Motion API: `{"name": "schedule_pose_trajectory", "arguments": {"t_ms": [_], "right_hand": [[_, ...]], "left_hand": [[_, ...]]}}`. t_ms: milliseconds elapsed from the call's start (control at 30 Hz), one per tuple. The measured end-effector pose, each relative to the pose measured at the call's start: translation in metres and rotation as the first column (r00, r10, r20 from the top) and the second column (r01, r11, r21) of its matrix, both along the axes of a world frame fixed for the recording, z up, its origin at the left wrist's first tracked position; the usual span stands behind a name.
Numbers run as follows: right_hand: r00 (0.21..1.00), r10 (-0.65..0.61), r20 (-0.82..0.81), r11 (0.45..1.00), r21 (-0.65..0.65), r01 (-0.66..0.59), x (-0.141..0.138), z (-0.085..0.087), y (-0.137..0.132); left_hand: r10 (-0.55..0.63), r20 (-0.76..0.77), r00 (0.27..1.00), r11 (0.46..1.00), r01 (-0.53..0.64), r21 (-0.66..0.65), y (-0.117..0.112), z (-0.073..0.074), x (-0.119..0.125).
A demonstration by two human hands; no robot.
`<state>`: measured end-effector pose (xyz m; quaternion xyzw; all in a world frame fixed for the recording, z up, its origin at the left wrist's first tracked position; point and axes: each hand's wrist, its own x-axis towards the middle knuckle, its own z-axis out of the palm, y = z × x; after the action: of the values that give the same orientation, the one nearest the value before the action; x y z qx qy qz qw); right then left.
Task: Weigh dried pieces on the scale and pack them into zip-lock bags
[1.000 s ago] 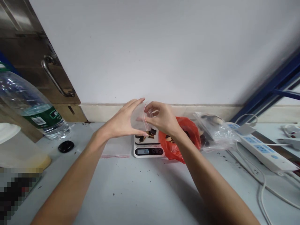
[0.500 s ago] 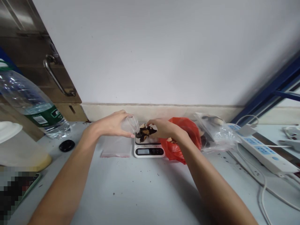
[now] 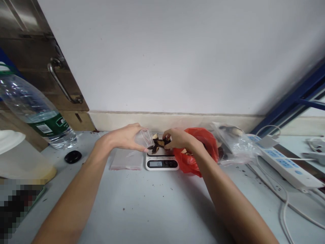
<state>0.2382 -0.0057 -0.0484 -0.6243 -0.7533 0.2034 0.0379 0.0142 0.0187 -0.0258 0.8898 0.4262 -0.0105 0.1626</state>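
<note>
My left hand (image 3: pixel 129 137) holds a clear plastic zip bag (image 3: pixel 145 138), its mouth turned toward the scale's pan. On the white digital scale (image 3: pixel 162 164), whose display seems to read 10.0, lie dark dried slices with pale insides (image 3: pixel 158 143), perhaps dried mushrooms. My right hand (image 3: pixel 176 138) is closed at the right side of this pile, thumb and fingers around some of the slices. Just right of the scale, partly behind my right forearm, a red plastic bag (image 3: pixel 207 142) stands open with more pale pieces inside. A stack of flat clear zip bags (image 3: pixel 127 161) lies left of the scale.
Filled clear bags (image 3: pixel 232 142) lie beyond the red bag, beside a white power strip (image 3: pixel 284 162) with cables. At left are a large water bottle (image 3: pixel 48 125), a black lid (image 3: pixel 72 157) and a white-lidded container (image 3: pixel 22 159). A wall rises behind the table.
My right hand has shifted slightly right and closed on slices at the pile's right side. The slices lie more spread on the pan. My left hand still holds the bag beside them.
</note>
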Motion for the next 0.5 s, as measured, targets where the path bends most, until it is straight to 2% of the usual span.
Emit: {"name": "schedule_pose_trajectory", "arguments": {"t_ms": [200, 500], "right_hand": [[0.999, -0.035, -0.035, 0.999, -0.010, 0.034, 0.0007, 0.0055, -0.0031], [0.991, -0.065, -0.118, 0.998, -0.033, 0.061, 0.0079, 0.0057, -0.0022]], "left_hand": [[-0.014, -0.018, 1.000, 1.000, 0.014, -0.012, 0.0017, -0.0048, 0.0010], [-0.011, -0.038, 0.999, 1.000, 0.010, -0.017, -0.0002, -0.0031, 0.0040]]}}
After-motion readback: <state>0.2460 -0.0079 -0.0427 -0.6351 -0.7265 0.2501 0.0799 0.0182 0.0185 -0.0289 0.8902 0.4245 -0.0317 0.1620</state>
